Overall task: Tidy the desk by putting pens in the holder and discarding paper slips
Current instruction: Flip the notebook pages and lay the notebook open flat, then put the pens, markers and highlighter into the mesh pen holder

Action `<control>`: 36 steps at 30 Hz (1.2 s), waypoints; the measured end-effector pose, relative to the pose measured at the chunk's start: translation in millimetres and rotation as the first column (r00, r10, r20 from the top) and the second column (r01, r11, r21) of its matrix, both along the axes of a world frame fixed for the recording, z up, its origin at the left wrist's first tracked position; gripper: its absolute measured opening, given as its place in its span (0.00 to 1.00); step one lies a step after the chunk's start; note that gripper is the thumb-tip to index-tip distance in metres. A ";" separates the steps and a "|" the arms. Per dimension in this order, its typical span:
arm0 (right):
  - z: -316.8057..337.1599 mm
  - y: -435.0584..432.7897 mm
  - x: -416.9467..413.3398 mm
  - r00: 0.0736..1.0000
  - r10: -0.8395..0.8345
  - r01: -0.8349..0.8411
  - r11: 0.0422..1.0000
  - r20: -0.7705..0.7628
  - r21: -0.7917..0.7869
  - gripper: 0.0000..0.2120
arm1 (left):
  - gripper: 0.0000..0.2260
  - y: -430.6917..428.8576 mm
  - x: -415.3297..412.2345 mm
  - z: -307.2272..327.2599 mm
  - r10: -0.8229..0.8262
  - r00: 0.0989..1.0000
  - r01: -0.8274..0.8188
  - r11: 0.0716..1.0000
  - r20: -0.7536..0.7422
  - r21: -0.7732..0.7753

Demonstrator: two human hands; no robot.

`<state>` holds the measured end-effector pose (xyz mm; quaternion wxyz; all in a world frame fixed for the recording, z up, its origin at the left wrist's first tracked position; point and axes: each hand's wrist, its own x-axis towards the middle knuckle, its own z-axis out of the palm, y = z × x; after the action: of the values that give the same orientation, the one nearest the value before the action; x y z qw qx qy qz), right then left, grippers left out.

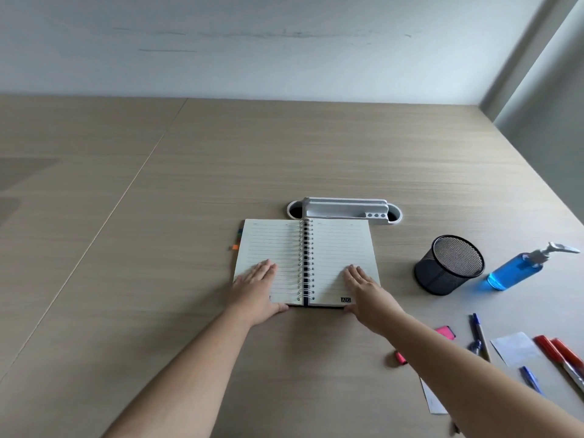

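An open spiral notebook [335, 248] lies flat in the middle of the desk. My left hand [257, 287] rests flat on its left page and my right hand [368, 290] lies flat on its right page; neither holds anything. A black mesh pen holder [448, 265] stands empty to the right. Near the right edge lie a blue pen [478, 335], a second blue pen [531, 379], two red markers [562, 358] and a pink highlighter [445, 331]. One paper slip [515, 347] lies between the pens, another slip [434, 398] beside my right forearm.
A white cable tray [344, 208] is set into the desk behind the notebook. A pump bottle of blue liquid [518, 268] stands right of the holder. Coloured tabs [235, 245] stick out of the notebook's left edge. A wall runs along the desk's far side.
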<state>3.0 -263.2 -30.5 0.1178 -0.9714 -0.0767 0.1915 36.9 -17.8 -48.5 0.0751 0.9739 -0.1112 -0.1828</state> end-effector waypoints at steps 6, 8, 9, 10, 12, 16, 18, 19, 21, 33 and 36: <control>-2.8 -2.2 2.2 1.000 -0.004 0.004 1.000 -0.024 -0.003 0.40 | 0.46 -5.3 1.2 4.5 0.063 0.998 -0.062 0.997 -0.030 0.054; 4.8 -4.4 1.9 0.999 -0.013 0.014 1.000 -0.050 0.022 0.40 | 0.45 -9.9 -3.6 13.5 0.092 0.995 -0.091 0.993 -0.022 0.075; 12.2 -7.9 1.6 0.997 -0.024 0.028 0.998 -0.066 0.048 0.39 | 0.46 -13.1 -7.1 18.9 0.088 0.996 -0.087 0.992 -0.008 0.092; 21.2 -13.9 -0.1 0.996 -0.044 0.049 0.996 -0.072 0.069 0.37 | 0.46 -18.1 -11.4 24.3 0.072 0.997 -0.072 0.992 0.009 0.104; 38.5 -30.7 -4.2 0.993 -0.116 0.114 0.989 0.014 0.099 0.29 | 0.45 -29.2 -18.6 34.6 0.024 0.997 -0.030 0.996 0.075 0.079; 62.6 -85.0 -38.5 0.888 -0.374 0.329 0.923 0.266 0.201 0.06 | 0.29 -80.2 -32.5 61.1 -0.127 0.968 0.144 0.987 0.215 -0.068; 65.6 -111.8 -61.0 0.829 -0.487 0.442 0.872 0.274 0.212 0.05 | 0.21 -115.0 -39.7 72.6 -0.197 0.953 0.228 0.966 0.228 -0.119; 66.6 -123.6 -74.2 0.808 -0.534 0.493 0.844 0.250 0.212 0.05 | 0.18 -133.1 -44.8 76.0 -0.226 0.947 0.263 0.954 0.226 -0.146; 65.0 -142.7 -99.6 0.778 -0.601 0.576 0.799 0.184 0.175 0.07 | 0.14 -166.9 -56.5 76.9 -0.272 0.941 0.309 0.932 0.200 -0.189; 23.5 -149.8 -130.8 0.833 -0.544 0.545 0.838 -0.102 -0.027 0.12 | 0.16 -223.6 -97.7 27.8 -0.141 0.985 0.137 0.990 -0.102 -0.037; 15.0 -150.2 -129.0 0.824 -0.548 0.555 0.832 -0.144 0.012 0.10 | 0.14 -222.5 -101.9 23.6 -0.071 0.993 0.066 0.996 -0.098 -0.052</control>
<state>-126.0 -413.4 -15.5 0.1988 -0.9335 0.2102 0.2120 -65.0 -240.3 -24.9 0.0979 0.9571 -0.1452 -0.2310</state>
